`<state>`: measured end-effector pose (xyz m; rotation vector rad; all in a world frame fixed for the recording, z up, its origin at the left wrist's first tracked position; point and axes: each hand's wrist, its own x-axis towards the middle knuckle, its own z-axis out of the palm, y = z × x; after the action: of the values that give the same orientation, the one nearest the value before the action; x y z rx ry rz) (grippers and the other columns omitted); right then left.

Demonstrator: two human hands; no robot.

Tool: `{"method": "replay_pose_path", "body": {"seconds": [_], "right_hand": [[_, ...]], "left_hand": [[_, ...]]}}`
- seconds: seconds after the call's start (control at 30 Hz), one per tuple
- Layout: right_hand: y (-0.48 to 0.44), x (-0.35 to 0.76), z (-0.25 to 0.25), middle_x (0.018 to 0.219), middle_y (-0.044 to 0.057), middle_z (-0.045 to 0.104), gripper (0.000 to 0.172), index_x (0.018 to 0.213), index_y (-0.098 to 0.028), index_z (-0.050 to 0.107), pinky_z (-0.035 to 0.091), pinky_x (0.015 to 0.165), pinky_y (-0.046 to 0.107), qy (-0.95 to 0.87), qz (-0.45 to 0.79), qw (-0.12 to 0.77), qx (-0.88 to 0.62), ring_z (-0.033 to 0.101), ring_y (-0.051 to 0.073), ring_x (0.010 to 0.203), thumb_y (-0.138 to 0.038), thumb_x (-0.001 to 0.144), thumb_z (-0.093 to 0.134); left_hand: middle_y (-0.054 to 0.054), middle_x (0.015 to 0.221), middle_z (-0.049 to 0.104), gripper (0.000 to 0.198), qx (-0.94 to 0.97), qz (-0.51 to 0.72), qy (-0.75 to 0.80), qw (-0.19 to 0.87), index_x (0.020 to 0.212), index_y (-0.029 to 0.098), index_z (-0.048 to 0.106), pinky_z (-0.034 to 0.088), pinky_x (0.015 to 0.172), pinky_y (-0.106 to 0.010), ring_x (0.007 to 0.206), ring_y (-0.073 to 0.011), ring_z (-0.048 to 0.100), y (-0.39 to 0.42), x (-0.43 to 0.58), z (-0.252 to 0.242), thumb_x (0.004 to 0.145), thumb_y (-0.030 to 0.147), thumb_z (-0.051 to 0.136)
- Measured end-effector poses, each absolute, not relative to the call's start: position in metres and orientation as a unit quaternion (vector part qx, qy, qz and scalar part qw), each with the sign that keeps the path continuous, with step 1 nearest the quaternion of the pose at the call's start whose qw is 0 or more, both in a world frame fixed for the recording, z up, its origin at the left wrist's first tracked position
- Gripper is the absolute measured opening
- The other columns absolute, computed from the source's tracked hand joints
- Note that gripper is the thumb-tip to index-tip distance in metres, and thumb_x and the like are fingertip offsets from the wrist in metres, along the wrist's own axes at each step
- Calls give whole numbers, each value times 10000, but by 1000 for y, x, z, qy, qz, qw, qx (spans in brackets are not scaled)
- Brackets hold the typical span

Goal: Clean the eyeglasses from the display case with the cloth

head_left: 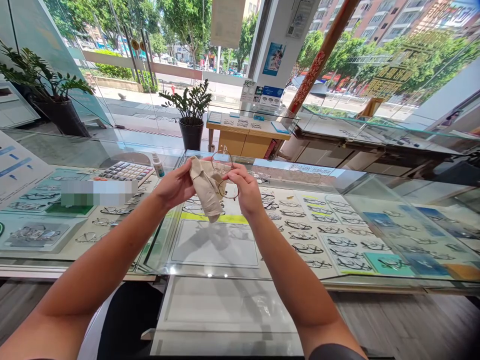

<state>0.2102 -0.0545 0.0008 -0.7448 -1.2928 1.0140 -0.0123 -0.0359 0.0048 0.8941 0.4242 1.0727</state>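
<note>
Above the glass counter, my left hand (176,184) is closed on a beige cleaning cloth (208,192) with a zigzag edge, which hangs down in folds. My right hand (245,189) pinches a pair of thin-rimmed round eyeglasses (235,196) from the right side. One round rim stands up above the fingers; the other sits lower, beside the cloth. Part of the cloth lies against the glasses, and folds hide some of the frame. Whether the left fingers also touch the glasses I cannot tell.
Under the glass counter (215,272) lie several rows of eyeglasses (300,225). On the left stand a spray bottle (158,165) and a compartmented tray (125,170). Beyond the counter are a potted plant (191,132), a wooden display table (245,134) and large windows.
</note>
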Motion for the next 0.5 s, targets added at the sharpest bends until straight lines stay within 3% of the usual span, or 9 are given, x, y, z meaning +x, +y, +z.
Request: {"method": "replay_pose_path", "body": {"seconds": [0.1,0.23,0.3,0.5], "right_hand": [[-57,212,4,1316,71,682,172,821,-294,866,510,1223,425,-542,420,658,-312,586,291,1405,-450,881,828],[-64,212,10,1361,70,693,254,835,-283,858,654,935,390,-506,536,619,-272,648,276,1258,-536,848,882],[-68,210,13,1412,59,709,320,829,-275,845,681,877,386,-492,599,584,-240,666,279,1251,-585,814,923],[-73,204,13,1449,64,758,425,818,-248,817,654,1143,485,-505,631,543,-229,722,295,1283,-638,775,981]], "left_hand": [[-191,1519,749,546,395,512,196,737,1543,131,697,529,1278,-484,1493,-338,670,-36,-12,7,1127,472,601],[-192,1527,744,555,397,522,193,730,1549,133,698,538,1263,-496,1477,-344,679,-38,-12,11,1124,478,602],[-192,1527,743,560,406,511,188,734,1561,146,693,551,1243,-521,1469,-358,683,-40,-12,12,1127,486,590],[-182,1556,725,569,427,486,182,741,1577,175,684,588,1183,-524,1418,-370,715,-45,-13,12,1134,514,569]]}}
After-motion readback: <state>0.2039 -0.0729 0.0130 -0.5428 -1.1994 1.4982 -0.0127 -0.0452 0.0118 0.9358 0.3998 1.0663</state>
